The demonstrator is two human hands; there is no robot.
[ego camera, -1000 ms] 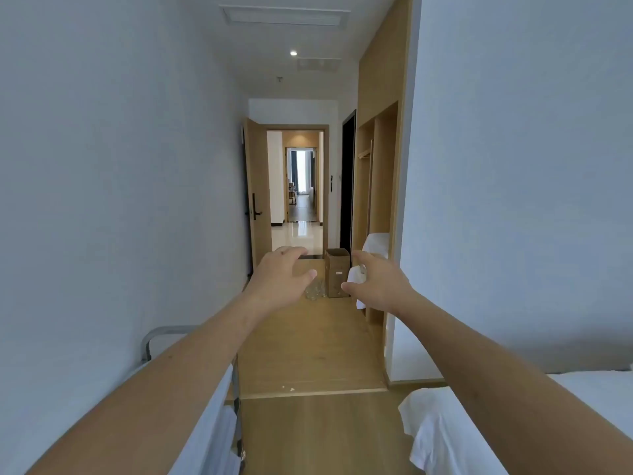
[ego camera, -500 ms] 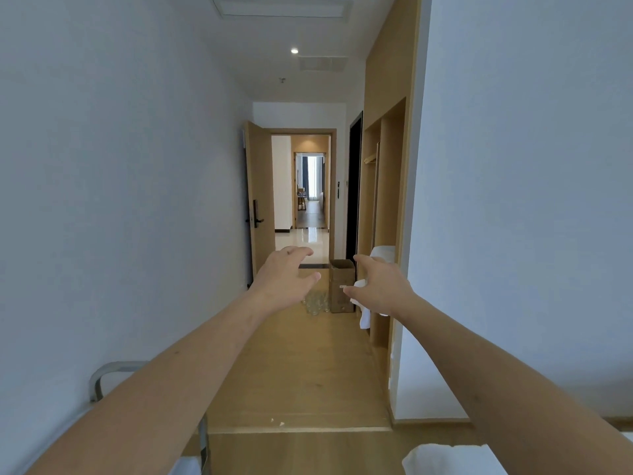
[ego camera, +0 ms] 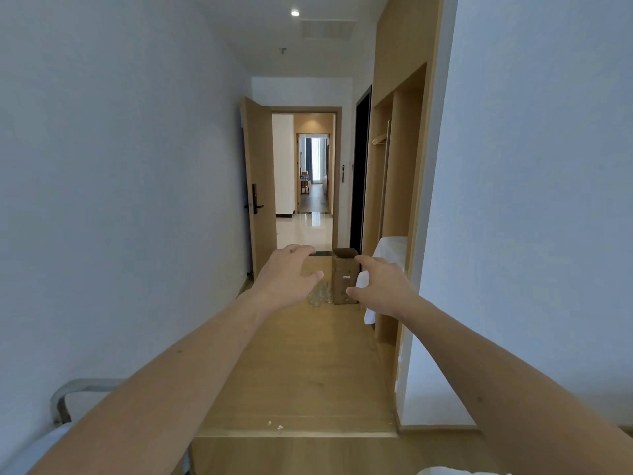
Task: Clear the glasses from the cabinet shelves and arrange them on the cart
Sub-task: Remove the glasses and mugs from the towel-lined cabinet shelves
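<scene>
Both my arms reach straight ahead down a narrow hallway. My left hand [ego camera: 286,274] and my right hand [ego camera: 382,284] are held out in the air, fingers loosely spread and curved, holding nothing. Far ahead on the wooden floor stands a cluster of clear glasses [ego camera: 320,296] beside a brown cardboard box [ego camera: 345,279]. A wooden open cabinet [ego camera: 390,214] is built into the right wall, with white cloth [ego camera: 390,248] lying on its low shelf. The metal rail of a cart [ego camera: 80,389] shows at the bottom left.
White walls close in on both sides. An open wooden door [ego camera: 257,200] stands at the hallway's end, with a tiled corridor beyond. White bedding [ego camera: 455,471] peeks in at the bottom right edge. A low step edge [ego camera: 298,433] crosses the floor near me.
The view has moved forward down the hallway; the door, box and glasses appear nearer. The bed at the bottom right has mostly left view. Both hands stay outstretched and empty.
</scene>
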